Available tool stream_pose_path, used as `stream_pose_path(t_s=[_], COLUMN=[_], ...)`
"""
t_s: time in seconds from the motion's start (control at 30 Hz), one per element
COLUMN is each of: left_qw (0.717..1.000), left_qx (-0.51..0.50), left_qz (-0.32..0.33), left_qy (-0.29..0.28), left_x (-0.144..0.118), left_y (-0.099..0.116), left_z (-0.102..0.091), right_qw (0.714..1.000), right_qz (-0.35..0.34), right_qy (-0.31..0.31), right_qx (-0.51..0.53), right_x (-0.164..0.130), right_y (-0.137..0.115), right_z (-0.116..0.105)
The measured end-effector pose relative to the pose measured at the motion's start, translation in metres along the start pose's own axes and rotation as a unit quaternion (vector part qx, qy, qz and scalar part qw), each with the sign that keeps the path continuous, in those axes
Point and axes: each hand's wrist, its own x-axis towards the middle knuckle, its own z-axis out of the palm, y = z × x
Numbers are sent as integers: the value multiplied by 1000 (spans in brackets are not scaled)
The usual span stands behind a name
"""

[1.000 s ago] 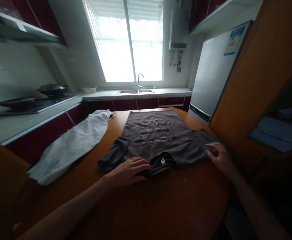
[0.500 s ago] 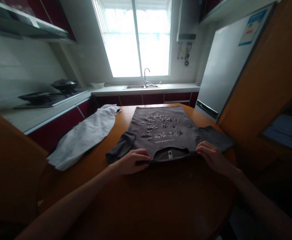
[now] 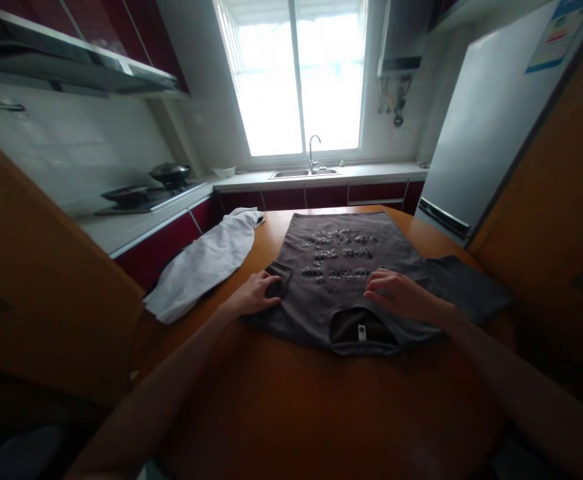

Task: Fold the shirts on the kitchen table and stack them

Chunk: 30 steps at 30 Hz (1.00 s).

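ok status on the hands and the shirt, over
Left hand on the folded left sleeve. Right hand flat on dark t-shirt. White garment lies beside it, apart.

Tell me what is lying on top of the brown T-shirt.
The right hand rests flat on the brown T-shirt, below its print. The left hand grips the folded-in sleeve. Whatever is under either hand is hidden.
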Motion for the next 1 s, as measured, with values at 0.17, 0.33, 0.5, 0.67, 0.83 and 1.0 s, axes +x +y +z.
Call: stream_pose_path(t_s=[0.17,0.33,0.5,0.67,0.83,1.0], left_qw=[998,951,913,968,949,916], left_qx=[-30,-146,-60,-59,-96,-81], left_qz=[-49,-249,-257,34,300,387], left_qy=[-3,112,311,242,22,-75], left_x=[3,12,6,5,-9,-23], left_y=[-12,-59,-76,10,104,126], left_z=[4,-21,-43,-7,35,37], right_qw=[1000,998,996,996,993,972], right_qz=[-4,16,33,20,50,190], right_qy=[20,-1,36,82,98,-49], right_qx=[8,65,74,35,-38,-128], right_x=[34,18,11,13,10,5], right_y=[16,19,20,32,50,62], right_z=[35,48,48,60,68,76])
